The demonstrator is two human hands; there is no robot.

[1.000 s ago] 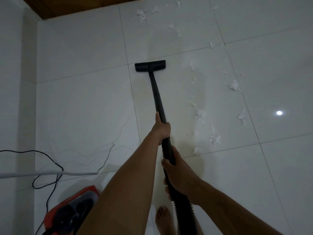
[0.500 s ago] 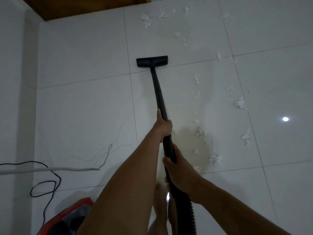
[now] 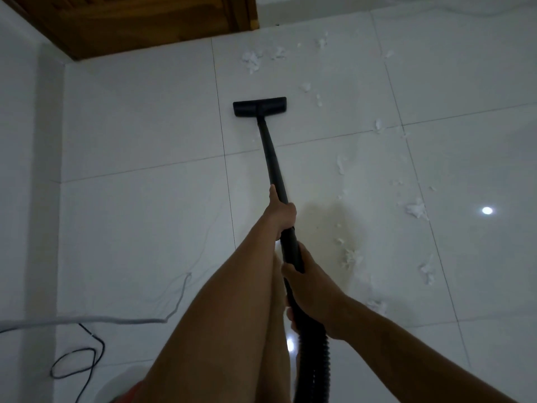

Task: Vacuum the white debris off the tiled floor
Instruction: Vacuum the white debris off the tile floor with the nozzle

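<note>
I hold a black vacuum wand (image 3: 273, 158) with both hands. My left hand (image 3: 280, 212) grips the wand higher up, and my right hand (image 3: 312, 292) grips it lower, where the ribbed hose (image 3: 315, 362) begins. The flat black floor nozzle (image 3: 259, 106) rests on the white tiled floor (image 3: 139, 135) ahead of me. White debris lies in clumps to the right of the nozzle and wand: one clump (image 3: 251, 61) beyond the nozzle, one (image 3: 417, 209) at mid right, one (image 3: 351, 255) near my right hand.
A wooden door frame (image 3: 139, 21) runs along the top left. A white wall (image 3: 26, 170) stands on the left. A grey cord (image 3: 87, 319) and a black cable (image 3: 75, 362) lie on the floor at lower left. A red edge of the vacuum body (image 3: 128, 395) shows at the bottom.
The nozzle has slid forward across the tile joint toward the door. My view has moved forward, so the debris clumps now sit lower in frame and the red vacuum body is mostly out of view.
</note>
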